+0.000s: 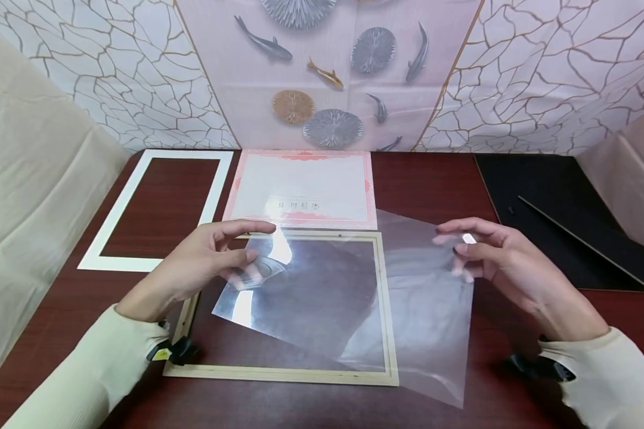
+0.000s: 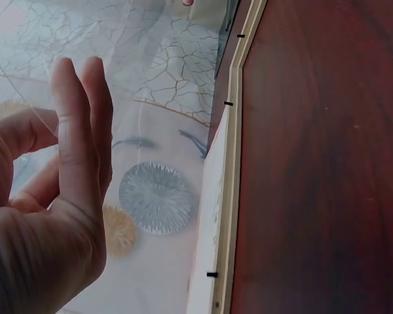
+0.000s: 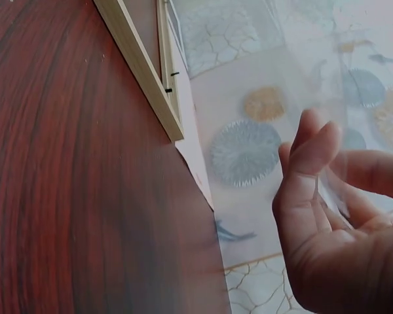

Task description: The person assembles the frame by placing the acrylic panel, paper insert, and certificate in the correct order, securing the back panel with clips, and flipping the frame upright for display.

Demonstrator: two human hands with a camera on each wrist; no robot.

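Both hands (image 1: 204,262) (image 1: 494,256) grip the clear sheet (image 1: 354,298) over the frame (image 1: 389,333) — certificate (image 1: 300,190) behind.

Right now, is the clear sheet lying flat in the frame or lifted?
Lifted: both hands, left and right, pinch the clear sheet, skewed above the wooden frame.

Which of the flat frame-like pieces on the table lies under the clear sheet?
The pale wooden frame, nearest the person; the clear sheet, held by both hands, hangs over it. The white mat border lies uncovered at far left.
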